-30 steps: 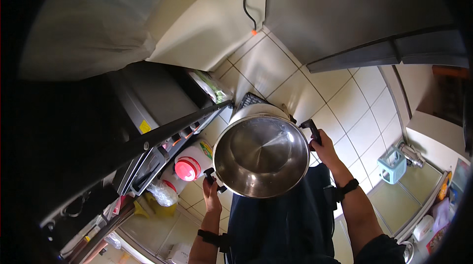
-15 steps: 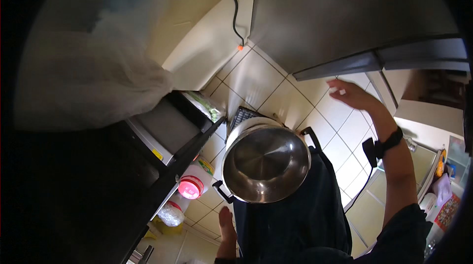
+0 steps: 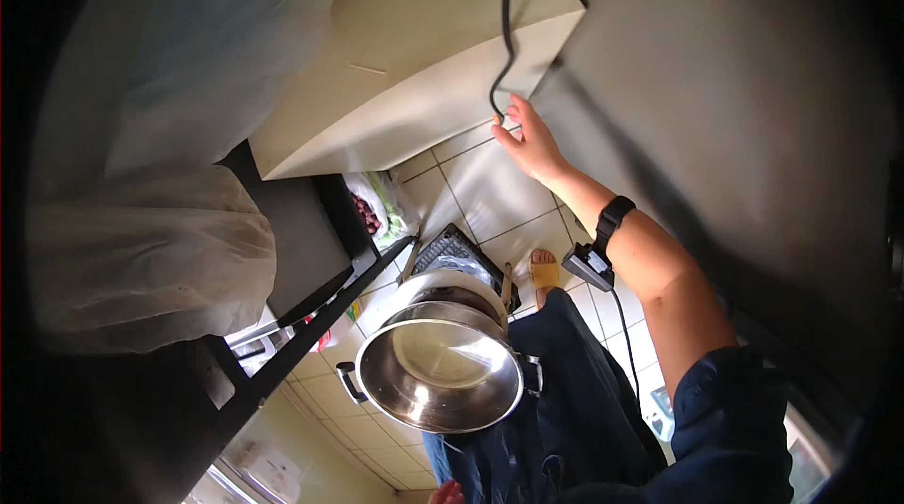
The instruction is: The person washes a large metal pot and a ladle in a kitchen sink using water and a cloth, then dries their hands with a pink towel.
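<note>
Black cable [image 3: 508, 29] with an orange tip hung between 12 and 1 o'clock, in front of a cream panel [image 3: 443, 95]. Right hand [image 3: 535, 148] was out at 1 o'clock, right at the cable's lower end. Its grip was apart, thumb and fingertips spread, orange tip just beside the thumb; couldn't tell if they touched. Black strap [image 3: 617, 212] on that wrist, small black device [image 3: 589, 266] beside it, thin wire running down toward 5 o'clock. Left hand [image 3: 446, 493]: only a bit at the lower edge, 6 o'clock, below the pot; couldn't tell its grip. Stainless-steel pot [image 3: 421, 402] was at 6 o'clock, mouth facing the camera, one handle at its 9 o'clock, another at its 3. Black openwork crate [image 3: 480, 260] lay beyond the pot, near the dial's centre, over the tiled floor [image 3: 492, 205]. Yellow sandal [image 3: 543, 275] on a foot at 4 o'clock. Large translucent plastic bag [image 3: 160, 255] at 9 o'clock.
</note>
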Demonstrator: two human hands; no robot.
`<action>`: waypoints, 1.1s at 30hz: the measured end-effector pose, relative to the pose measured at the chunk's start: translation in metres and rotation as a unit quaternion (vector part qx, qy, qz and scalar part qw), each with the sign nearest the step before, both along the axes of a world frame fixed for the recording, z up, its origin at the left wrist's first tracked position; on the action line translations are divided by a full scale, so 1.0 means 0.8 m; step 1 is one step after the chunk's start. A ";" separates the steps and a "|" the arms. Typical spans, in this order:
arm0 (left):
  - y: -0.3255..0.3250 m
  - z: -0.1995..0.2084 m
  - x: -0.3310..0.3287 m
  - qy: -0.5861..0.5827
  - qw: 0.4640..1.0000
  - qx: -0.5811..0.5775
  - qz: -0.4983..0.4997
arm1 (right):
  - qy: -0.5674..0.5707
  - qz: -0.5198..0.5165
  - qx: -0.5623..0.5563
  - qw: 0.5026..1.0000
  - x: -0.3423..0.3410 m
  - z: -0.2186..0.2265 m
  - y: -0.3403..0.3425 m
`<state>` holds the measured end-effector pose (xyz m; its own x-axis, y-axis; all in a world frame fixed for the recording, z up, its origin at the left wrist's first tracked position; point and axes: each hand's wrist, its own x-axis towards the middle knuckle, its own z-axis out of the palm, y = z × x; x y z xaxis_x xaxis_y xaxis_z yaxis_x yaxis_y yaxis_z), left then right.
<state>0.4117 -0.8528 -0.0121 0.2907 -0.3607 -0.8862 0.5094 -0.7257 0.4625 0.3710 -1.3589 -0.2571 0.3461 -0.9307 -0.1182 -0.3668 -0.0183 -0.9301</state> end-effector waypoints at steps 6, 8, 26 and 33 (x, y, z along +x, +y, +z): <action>-0.006 0.031 0.014 -0.109 0.982 -0.083 0.129 | -0.077 0.005 0.073 0.994 0.012 -0.075 -0.040; -0.007 0.039 0.017 -0.160 0.976 -0.050 0.137 | -0.162 0.051 0.122 0.978 0.013 -0.061 -0.039; -0.196 -0.060 -0.096 -0.143 0.969 -0.199 0.036 | -0.010 0.175 0.063 0.982 -0.068 0.202 0.117; -0.212 -0.065 -0.133 -0.260 0.930 -0.256 -0.045 | -0.204 0.176 0.122 0.955 -0.104 0.372 0.223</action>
